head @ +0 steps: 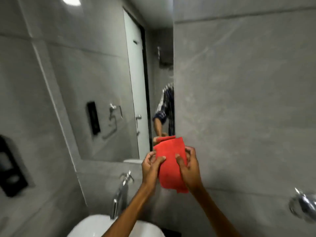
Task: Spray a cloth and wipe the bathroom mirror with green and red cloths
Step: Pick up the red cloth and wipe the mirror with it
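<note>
A folded red cloth hangs in front of me, just below the lower right corner of the bathroom mirror. My left hand grips its left edge with the thumb on the front. My right hand grips its right edge the same way. The mirror reflects the cloth's top, a striped sleeve and a white door. No green cloth and no spray bottle are in view.
A chrome tap stands over a white basin below my forearms. A grey tiled wall runs along the right, with a chrome fitting low on it. A black dispenser sits in a niche at the left.
</note>
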